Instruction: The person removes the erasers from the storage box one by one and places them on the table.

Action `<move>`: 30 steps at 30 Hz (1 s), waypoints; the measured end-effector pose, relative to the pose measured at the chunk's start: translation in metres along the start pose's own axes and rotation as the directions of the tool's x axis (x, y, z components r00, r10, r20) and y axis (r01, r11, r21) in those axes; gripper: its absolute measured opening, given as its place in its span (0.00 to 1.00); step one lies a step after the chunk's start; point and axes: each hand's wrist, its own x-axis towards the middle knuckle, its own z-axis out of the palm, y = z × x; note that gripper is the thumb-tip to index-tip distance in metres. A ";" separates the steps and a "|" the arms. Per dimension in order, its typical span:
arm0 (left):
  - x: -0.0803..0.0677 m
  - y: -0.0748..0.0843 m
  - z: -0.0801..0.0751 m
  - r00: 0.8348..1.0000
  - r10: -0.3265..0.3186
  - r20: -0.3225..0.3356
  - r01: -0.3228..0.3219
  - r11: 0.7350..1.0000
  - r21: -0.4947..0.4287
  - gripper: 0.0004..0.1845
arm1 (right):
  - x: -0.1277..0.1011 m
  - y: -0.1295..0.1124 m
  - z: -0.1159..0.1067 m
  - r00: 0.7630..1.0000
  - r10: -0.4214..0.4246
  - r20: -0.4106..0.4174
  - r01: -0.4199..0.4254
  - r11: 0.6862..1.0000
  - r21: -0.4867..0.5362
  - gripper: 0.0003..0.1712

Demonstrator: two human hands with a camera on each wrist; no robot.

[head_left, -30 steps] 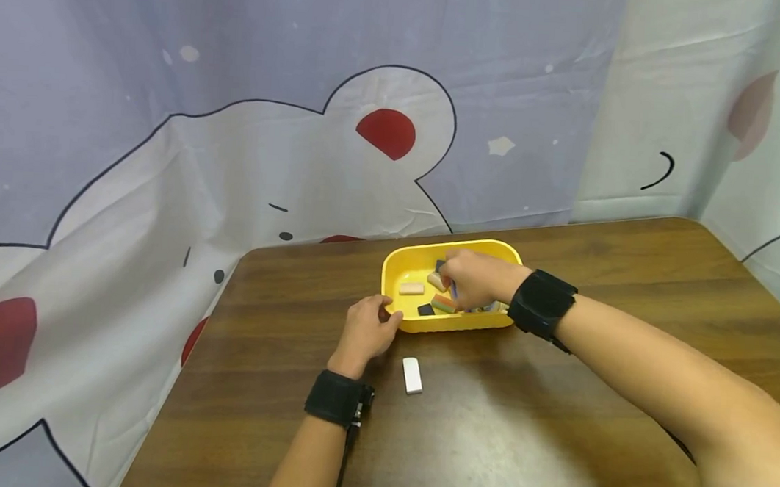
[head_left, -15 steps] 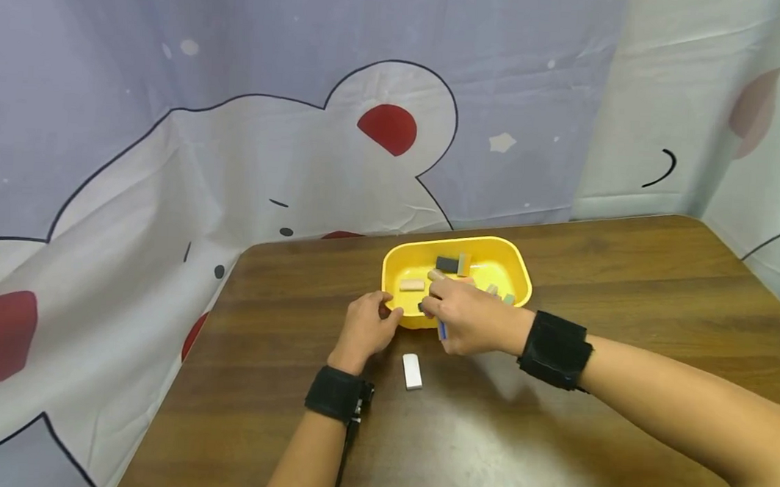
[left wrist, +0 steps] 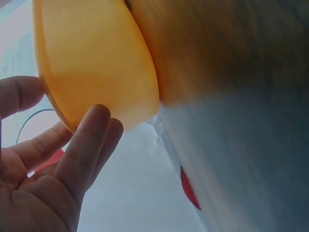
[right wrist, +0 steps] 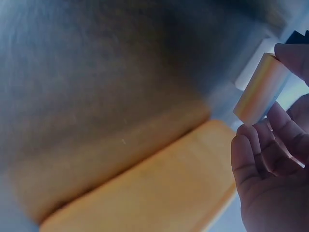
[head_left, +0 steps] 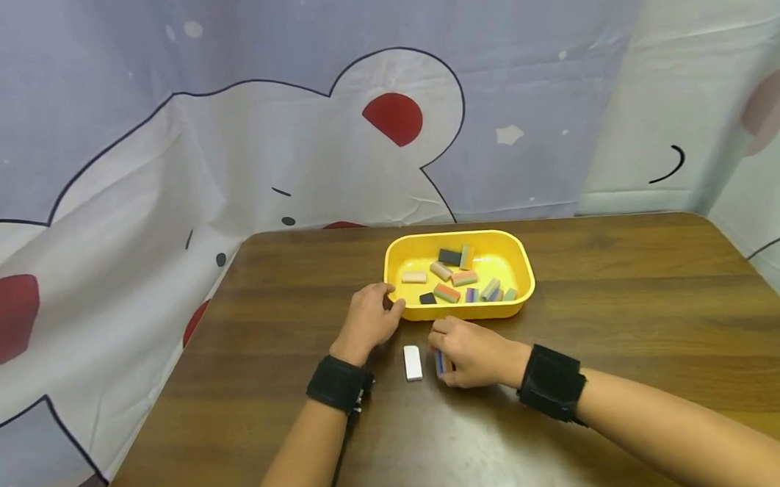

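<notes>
A yellow plastic basket [head_left: 486, 312] stands near the far side of the table. My left hand [head_left: 367, 322] grips its front left corner; the left wrist view shows the thumb at the rim and fingers against the outer wall [left wrist: 101, 63]. Just in front of the basket, my right hand [head_left: 475, 353] pinches a striped eraser [right wrist: 260, 92] between thumb and fingers, close to the tabletop; whether it touches the table cannot be told. A white eraser [head_left: 413, 363] lies on the table between the two hands.
Inside the basket lie several small erasers, among them a beige one [head_left: 414, 277], a dark one [head_left: 449, 257] and an orange-green striped one [head_left: 447, 293]. The brown wooden table [head_left: 600, 284] ends at a printed curtain [head_left: 288, 157] behind and at the left.
My right hand has come out of the basket with the striped eraser, moving toward me to beside the white eraser. My left hand has stayed at the basket's corner.
</notes>
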 end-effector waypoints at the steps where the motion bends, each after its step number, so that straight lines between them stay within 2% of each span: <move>1: 0.000 0.000 0.000 1.000 0.002 -0.001 -0.002 1.000 0.003 0.20 | 0.000 0.000 0.002 1.000 0.008 0.003 -0.008 1.000 0.004 0.20; 13: 0.003 -0.002 -0.003 1.000 0.016 -0.026 -0.017 0.999 -0.036 0.19 | 0.001 0.006 0.011 0.999 0.044 0.013 -0.045 0.998 0.045 0.20; 21: -0.001 -0.003 -0.002 0.998 -0.063 0.001 0.062 0.995 -0.074 0.21 | 0.002 0.002 0.018 0.996 0.065 0.068 -0.072 0.992 0.102 0.19; 25: -0.001 -0.002 -0.001 0.995 -0.103 0.009 0.104 0.991 -0.085 0.25 | 0.002 0.001 0.019 0.997 0.053 0.048 -0.057 0.993 0.104 0.19; 30: 0.004 0.000 0.000 0.993 -0.116 0.023 0.118 0.988 -0.102 0.28 | 0.000 0.003 0.019 0.998 0.052 0.031 -0.054 0.996 0.076 0.20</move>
